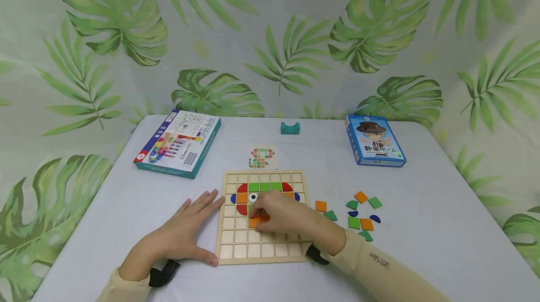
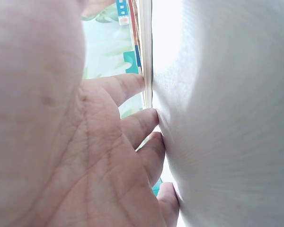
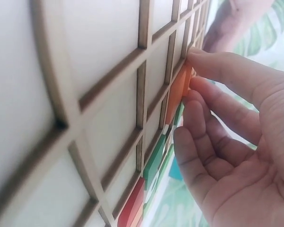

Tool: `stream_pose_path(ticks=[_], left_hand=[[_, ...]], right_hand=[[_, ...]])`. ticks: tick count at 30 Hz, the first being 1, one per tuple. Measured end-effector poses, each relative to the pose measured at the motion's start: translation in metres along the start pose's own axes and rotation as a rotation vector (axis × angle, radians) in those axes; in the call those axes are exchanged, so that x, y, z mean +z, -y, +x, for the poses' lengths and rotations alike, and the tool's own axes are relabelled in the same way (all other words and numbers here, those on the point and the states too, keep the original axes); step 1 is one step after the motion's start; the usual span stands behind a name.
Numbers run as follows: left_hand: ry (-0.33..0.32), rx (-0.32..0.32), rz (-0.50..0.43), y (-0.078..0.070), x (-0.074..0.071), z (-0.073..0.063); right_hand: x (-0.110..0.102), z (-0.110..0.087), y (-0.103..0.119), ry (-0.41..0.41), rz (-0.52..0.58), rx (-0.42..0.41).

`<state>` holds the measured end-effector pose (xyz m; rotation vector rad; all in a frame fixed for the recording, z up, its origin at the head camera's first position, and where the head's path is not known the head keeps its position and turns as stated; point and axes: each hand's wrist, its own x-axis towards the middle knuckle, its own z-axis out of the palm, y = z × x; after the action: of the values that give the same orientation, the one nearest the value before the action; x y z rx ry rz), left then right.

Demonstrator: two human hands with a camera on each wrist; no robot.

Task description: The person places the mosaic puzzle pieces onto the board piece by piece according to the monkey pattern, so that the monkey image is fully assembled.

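Note:
A wooden grid board lies on the table, partly filled with red, green, orange and blue pieces and a round eye piece. My right hand is over its middle, thumb and index finger pinching an orange square tile at a cell. Another orange square tile sits by the fingertips in the right wrist view. The right hand covers part of the pattern. My left hand rests spread on the table, thumb and index fingertip against the board's left edge.
Loose pieces, such as an orange square and a green square, lie right of the board. Behind it are a pattern card and a teal block. A game box lies back left, a blue box back right.

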<state>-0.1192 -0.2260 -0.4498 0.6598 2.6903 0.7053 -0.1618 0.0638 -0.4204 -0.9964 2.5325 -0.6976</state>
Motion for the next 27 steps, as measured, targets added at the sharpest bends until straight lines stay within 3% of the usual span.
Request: stream_pose_path(ticks=[16, 27], left_hand=[[0.006, -0.001, 0.000, -0.001, -0.001, 0.000], [-0.002, 0.009, 0.008, -0.003, -0.002, -0.001]], right_hand=[[-0.002, -0.002, -0.002, 0.003, 0.035, -0.016], [-0.022, -0.029, -0.013, -0.077, 0.040, -0.026]])
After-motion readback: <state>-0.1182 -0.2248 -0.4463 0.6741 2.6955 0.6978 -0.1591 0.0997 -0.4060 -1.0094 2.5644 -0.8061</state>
